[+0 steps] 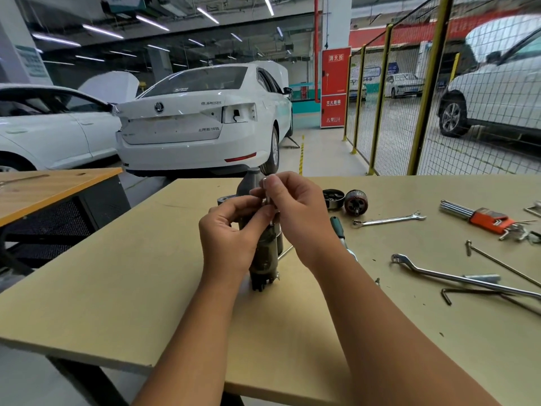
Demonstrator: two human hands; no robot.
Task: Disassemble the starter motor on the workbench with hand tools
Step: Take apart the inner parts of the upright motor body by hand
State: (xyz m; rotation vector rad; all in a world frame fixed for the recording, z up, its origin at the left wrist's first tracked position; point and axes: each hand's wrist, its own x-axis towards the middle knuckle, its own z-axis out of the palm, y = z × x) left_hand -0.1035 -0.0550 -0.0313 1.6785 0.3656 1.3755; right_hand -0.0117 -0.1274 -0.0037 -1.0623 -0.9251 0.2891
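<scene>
The starter motor (265, 256), a dark grimy cylinder, lies lengthwise on the tan workbench (140, 282) with its far grey nose pointing away from me. My left hand (231, 230) wraps its fingers round the motor's body from the left. My right hand (295, 212) pinches a thin silver through bolt (264, 183) that stands up alongside the motor. A removed armature (355, 202) and a black end cap (333, 198) sit just right of my hands.
To the right lie a combination wrench (389, 220), an orange hex key set (486, 219), a long offset wrench (456, 278), a loose long bolt (500, 263) and a green-handled tool (338, 227). A second bench (52, 186) stands at left. White cars and a yellow mesh fence lie beyond.
</scene>
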